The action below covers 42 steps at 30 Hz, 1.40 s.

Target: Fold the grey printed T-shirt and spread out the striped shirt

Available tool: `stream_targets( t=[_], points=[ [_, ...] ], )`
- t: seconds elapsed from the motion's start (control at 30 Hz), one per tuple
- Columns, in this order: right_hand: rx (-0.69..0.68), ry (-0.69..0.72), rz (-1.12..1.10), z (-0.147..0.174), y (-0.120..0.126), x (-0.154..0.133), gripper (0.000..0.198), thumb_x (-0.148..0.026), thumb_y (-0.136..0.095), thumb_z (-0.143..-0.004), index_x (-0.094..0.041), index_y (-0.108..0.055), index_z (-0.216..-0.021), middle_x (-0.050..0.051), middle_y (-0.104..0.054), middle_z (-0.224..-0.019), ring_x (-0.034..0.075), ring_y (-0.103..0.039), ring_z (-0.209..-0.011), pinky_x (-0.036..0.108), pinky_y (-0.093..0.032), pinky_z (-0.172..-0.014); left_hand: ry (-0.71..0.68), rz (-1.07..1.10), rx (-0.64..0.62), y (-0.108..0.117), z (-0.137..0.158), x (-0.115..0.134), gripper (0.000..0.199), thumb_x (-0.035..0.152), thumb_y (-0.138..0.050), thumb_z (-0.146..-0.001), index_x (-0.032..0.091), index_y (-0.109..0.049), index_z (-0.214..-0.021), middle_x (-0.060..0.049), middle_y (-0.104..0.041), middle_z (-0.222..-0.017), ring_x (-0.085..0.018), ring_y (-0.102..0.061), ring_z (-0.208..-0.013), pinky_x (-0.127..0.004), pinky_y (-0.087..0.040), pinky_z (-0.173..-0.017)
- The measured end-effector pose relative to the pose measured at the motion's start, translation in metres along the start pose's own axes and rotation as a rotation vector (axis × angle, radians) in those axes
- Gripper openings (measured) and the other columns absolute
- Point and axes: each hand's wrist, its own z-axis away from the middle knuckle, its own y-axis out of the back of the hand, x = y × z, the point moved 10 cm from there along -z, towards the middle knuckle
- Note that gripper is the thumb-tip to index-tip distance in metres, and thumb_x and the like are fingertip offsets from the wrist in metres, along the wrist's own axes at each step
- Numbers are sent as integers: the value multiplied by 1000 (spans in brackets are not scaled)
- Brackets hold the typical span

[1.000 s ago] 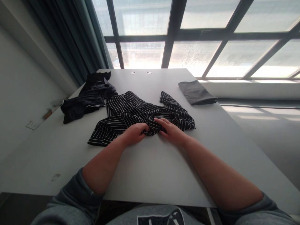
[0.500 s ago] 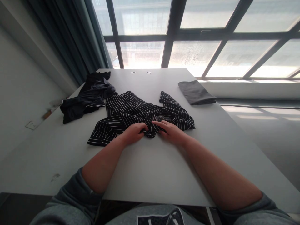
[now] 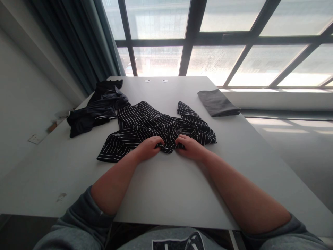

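A black shirt with white stripes (image 3: 153,119) lies rumpled across the middle of the white table, one sleeve spread to the left and another pointing to the back right. At its near edge, my left hand (image 3: 149,146) is closed with the fabric pinched between thumb and fingers. A short way to the right, my right hand (image 3: 189,147) grips the same edge beside the collar opening, fingers curled over the cloth. Between both hands a bunched fold of the shirt hangs toward me. The fingertips are partly hidden in the fabric.
A heap of dark clothes (image 3: 101,106) lies at the table's left edge, touching or nearly touching the shirt. A folded grey cloth (image 3: 218,102) rests at the right edge. Beyond the white table (image 3: 171,194) are large windows and a dark curtain (image 3: 78,38).
My right hand's fingers, stretched out over the collar before, have curled in and closed on the shirt's near edge. The left hand has stayed in place.
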Motion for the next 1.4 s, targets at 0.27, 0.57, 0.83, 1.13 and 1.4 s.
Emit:
stream_targets(
  t=[0.27,0.57,0.83,1.13,1.4],
  points=[
    [31,-77,4,1,5,8,12,-17,-65,-80,-15,-55,-85,1,-56,-90,8,-47,-80,20,-34,-74,44,19,18,6,2,4,28,24,-65,-88,21,-66,-116,-3,-71,-115,-17,-66,-106,-31,-54,-97],
    [257,-111,-92,3,27,19,13,-26,-64,-85,-16,-55,-87,2,-59,-90,11,-51,-83,24,-41,-78,107,-95,73,13,4,-3,33,19,-60,-86,23,-67,-118,-4,-72,-118,-20,-68,-107,-32,-54,-97],
    [502,-204,-58,15,56,35,21,-34,-65,-88,-17,-53,-85,4,-54,-94,13,-50,-86,27,-45,-84,359,-224,322,50,13,-27,19,15,-60,-83,22,-65,-100,-3,-71,-98,-21,-65,-90,-33,-52,-85],
    [734,-307,-34,31,73,54,21,-37,-68,-87,-18,-61,-91,11,-51,-135,25,-52,-129,46,-44,-120,315,-384,673,86,30,-20,30,11,-60,-80,20,-59,-108,-11,-59,-124,-28,-56,-119,-45,-47,-107],
    [637,-189,69,23,75,32,33,-17,-58,-85,-20,-68,-116,8,-53,-149,29,-34,-155,59,-25,-135,302,-368,707,91,31,-20,19,12,-56,-88,21,-58,-104,-9,-60,-109,-25,-58,-108,-42,-48,-101]
  ],
)
